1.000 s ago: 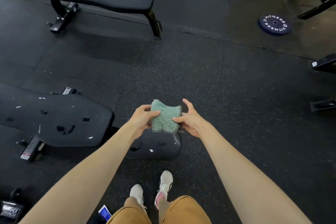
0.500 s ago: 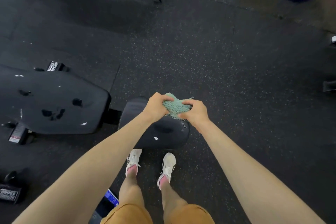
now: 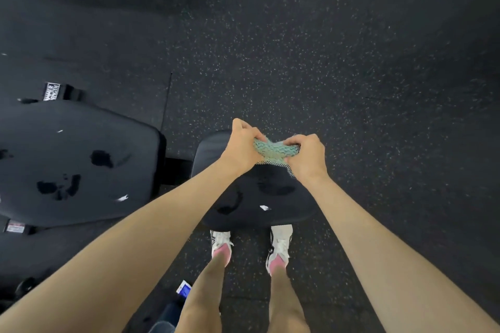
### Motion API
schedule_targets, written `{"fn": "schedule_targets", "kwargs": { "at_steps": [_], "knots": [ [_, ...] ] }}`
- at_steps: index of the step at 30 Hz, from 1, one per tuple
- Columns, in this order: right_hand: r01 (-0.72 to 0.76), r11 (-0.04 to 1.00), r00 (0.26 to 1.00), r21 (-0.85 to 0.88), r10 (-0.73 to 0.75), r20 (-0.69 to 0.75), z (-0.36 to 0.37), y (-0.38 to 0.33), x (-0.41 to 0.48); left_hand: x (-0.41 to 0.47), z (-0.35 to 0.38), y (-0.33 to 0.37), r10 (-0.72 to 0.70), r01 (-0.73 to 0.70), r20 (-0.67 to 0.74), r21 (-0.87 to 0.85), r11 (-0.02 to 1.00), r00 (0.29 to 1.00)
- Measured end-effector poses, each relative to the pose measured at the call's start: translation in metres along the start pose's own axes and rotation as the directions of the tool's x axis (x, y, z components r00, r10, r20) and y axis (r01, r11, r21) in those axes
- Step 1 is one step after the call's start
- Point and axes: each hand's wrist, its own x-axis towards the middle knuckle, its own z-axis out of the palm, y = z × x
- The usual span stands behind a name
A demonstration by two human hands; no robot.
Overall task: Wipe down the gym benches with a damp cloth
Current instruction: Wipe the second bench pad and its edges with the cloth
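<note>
A green knitted cloth (image 3: 274, 149) with a mesh backing is bunched between my two hands, above the far end of a black bench seat pad (image 3: 257, 197). My left hand (image 3: 242, 147) grips its left end with fingers curled. At its right end my right hand (image 3: 307, 155) is closed on it. The seat pad carries dark wet patches and a small white tear. A larger black back pad (image 3: 75, 162) of the same bench lies to the left, also with dark wet blotches and white nicks.
My two feet in white and pink shoes (image 3: 221, 244) stand on the speckled black rubber floor (image 3: 324, 62) just behind the seat pad. Bench frame parts with labels (image 3: 51, 91) stick out at the left. A small blue object (image 3: 184, 289) lies near my left leg.
My view has tilted down, so the far bench and weight plate have left the frame. Both hands have squeezed the once flat cloth into a tight bunch over the seat pad.
</note>
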Motion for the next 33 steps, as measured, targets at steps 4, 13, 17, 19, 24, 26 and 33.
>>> {"fn": "schedule_targets", "kwargs": {
  "at_steps": [4, 13, 17, 19, 24, 26, 33],
  "knots": [
    [0.019, 0.997, 1.000, -0.071, -0.018, 0.004, 0.010, 0.015, 0.005, 0.013, 0.008, -0.017, 0.024, -0.025, 0.099, 0.009, 1.000, 0.995],
    [-0.406, 0.737, 0.910, 0.540, 0.273, 0.313, 0.002, 0.044, 0.003, 0.034, 0.012, -0.032, -0.134, 0.291, 0.386, -0.386, 0.875, 0.913],
    [-0.460, 0.709, 0.886, 0.535, 0.327, 0.329, 0.004, 0.057, 0.001, 0.035, 0.025, -0.028, -0.134, 0.373, 0.497, -0.420, 0.827, 0.857],
    [-0.475, 0.716, 0.878, 0.511, 0.352, 0.324, 0.006, 0.063, 0.001, 0.035, 0.036, -0.024, -0.151, 0.304, 0.406, -0.344, 0.888, 0.901],
    [-0.476, 0.737, 0.879, 0.479, 0.413, 0.238, 0.019, 0.067, -0.002, 0.026, 0.064, -0.009, 0.049, -0.059, 0.085, 0.117, 0.991, 0.995],
    [-0.510, 0.673, 0.852, 0.536, 0.483, 0.204, 0.024, 0.069, -0.003, 0.015, 0.078, -0.003, 0.185, -0.218, 0.134, 0.308, 0.926, 0.974],
    [-0.570, 0.381, 0.805, 0.728, 0.435, 0.403, 0.018, 0.093, -0.011, -0.005, 0.120, -0.006, 0.162, -0.225, 0.317, 0.171, 0.959, 0.935]
  ]
}}
